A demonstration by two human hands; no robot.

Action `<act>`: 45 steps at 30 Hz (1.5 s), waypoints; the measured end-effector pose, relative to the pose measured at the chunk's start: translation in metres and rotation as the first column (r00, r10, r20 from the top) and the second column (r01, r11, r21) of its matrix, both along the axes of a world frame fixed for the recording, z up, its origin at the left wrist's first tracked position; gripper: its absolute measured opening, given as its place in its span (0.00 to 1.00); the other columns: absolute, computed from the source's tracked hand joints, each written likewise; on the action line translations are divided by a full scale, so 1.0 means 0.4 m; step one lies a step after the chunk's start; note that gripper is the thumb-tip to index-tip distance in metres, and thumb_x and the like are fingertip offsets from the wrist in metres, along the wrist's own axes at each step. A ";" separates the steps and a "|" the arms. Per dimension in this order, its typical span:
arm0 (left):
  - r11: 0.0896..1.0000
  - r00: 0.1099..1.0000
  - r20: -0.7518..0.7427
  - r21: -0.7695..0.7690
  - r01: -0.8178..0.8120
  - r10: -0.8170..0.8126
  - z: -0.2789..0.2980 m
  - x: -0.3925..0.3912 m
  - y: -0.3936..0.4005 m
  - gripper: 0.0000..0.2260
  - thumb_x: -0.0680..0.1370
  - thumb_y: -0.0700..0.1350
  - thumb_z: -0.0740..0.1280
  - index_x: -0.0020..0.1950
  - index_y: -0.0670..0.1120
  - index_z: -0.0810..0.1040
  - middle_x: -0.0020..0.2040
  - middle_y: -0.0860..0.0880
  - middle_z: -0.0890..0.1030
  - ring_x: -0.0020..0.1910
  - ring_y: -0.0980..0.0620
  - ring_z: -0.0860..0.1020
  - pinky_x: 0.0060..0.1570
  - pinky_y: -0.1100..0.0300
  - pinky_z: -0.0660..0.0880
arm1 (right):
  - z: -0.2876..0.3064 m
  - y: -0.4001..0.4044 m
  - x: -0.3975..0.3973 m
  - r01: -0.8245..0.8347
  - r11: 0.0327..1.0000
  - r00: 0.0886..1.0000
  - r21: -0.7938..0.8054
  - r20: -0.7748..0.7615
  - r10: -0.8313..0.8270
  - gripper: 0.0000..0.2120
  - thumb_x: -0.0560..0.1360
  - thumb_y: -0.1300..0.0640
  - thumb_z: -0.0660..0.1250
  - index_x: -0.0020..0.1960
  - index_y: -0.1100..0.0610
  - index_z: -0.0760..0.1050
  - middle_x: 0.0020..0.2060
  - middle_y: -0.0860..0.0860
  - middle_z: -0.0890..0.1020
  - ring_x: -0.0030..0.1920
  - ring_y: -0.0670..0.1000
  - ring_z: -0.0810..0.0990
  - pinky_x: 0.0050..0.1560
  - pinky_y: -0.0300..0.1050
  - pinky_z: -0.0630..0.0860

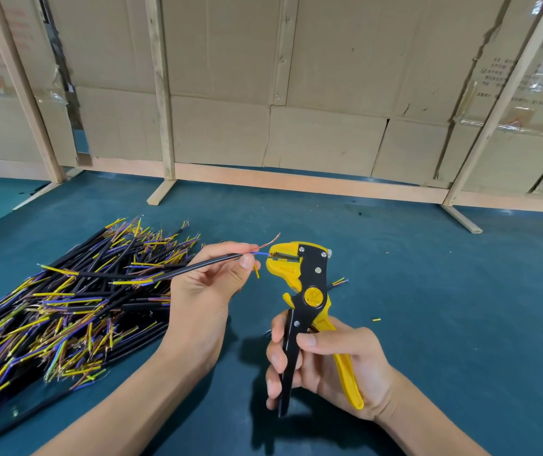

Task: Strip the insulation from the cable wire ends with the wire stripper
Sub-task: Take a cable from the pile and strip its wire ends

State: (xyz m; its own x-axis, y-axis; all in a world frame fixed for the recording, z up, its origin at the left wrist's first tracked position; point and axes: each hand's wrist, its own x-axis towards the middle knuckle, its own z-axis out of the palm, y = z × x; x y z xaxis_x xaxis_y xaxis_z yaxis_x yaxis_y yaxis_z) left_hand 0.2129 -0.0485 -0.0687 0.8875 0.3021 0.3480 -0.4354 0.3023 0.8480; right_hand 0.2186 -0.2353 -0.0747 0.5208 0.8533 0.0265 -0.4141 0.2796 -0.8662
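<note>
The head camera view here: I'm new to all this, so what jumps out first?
The yellow and black wire stripper stands upright in the middle, its handles gripped by the right hand. Just left of it, the left hand pinches a black cable and feeds its blue wire into the tool's head. On the blue table, far left, lies a big heap of black cables with yellow and blue ends.

A dark teal tabletop (428, 258) fills the lower half of the view, evenly lit with soft shadows. Behind it, from nine to three o'clock, stands a wall of flattened cardboard sheets (230, 77), some taped and torn. Pale wooden posts (161, 93) stand before the cardboard at ten, twelve and two o'clock, joined low down by a wooden rail (296, 181).
</note>
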 end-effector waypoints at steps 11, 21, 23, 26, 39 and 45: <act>0.999 0.999 0.049 0.032 -0.003 0.001 0.002 -0.002 0.001 0.05 0.73 0.47 0.75 0.47 0.53 0.85 0.48 0.49 0.86 0.46 0.55 0.82 0.46 0.66 0.75 | -0.003 0.005 -0.003 0.029 1.000 0.999 -0.011 0.028 -0.029 0.13 0.75 0.58 0.71 0.56 0.63 0.74 0.44 0.60 0.79 0.45 0.62 0.82 0.54 0.62 0.76; 0.998 0.997 0.072 0.059 -0.009 0.005 -0.004 -0.002 0.000 0.04 0.74 0.44 0.74 0.47 0.52 0.85 0.45 0.47 0.85 0.44 0.53 0.81 0.46 0.66 0.75 | -0.005 0.005 -0.004 0.064 0.998 0.998 -0.010 0.024 -0.063 0.13 0.75 0.59 0.71 0.56 0.63 0.74 0.44 0.61 0.79 0.45 0.63 0.82 0.54 0.63 0.76; 0.998 0.997 0.079 0.065 -0.020 0.015 -0.004 -0.001 -0.001 0.05 0.74 0.43 0.73 0.47 0.53 0.85 0.45 0.48 0.85 0.44 0.53 0.81 0.46 0.67 0.75 | -0.004 0.006 -0.005 0.054 0.998 0.998 -0.009 0.031 -0.054 0.13 0.74 0.58 0.71 0.56 0.62 0.74 0.44 0.61 0.79 0.45 0.62 0.82 0.54 0.63 0.76; 0.998 0.996 0.083 0.066 -0.023 0.018 -0.001 0.000 -0.002 0.05 0.74 0.44 0.74 0.47 0.53 0.85 0.45 0.50 0.85 0.43 0.55 0.81 0.46 0.67 0.75 | -0.003 0.005 -0.004 0.043 0.999 0.998 -0.012 0.043 -0.043 0.13 0.75 0.58 0.72 0.56 0.62 0.74 0.44 0.60 0.80 0.45 0.62 0.82 0.54 0.62 0.77; 0.999 1.000 -0.016 -0.053 0.002 -0.002 0.008 0.001 -0.005 0.06 0.72 0.46 0.75 0.49 0.51 0.85 0.50 0.44 0.86 0.45 0.48 0.82 0.43 0.54 0.69 | -0.004 0.006 -0.003 0.043 0.999 0.998 -0.007 0.038 -0.043 0.14 0.75 0.58 0.72 0.56 0.62 0.74 0.44 0.60 0.80 0.45 0.62 0.82 0.54 0.62 0.77; 1.000 1.000 0.007 0.013 -0.007 0.007 0.003 -0.001 -0.010 0.10 0.70 0.51 0.76 0.50 0.52 0.85 0.44 0.46 0.86 0.44 0.48 0.81 0.42 0.54 0.69 | -0.002 0.006 -0.005 0.038 0.999 0.998 -0.005 0.043 -0.038 0.14 0.74 0.57 0.73 0.56 0.62 0.74 0.44 0.59 0.81 0.45 0.62 0.82 0.53 0.62 0.77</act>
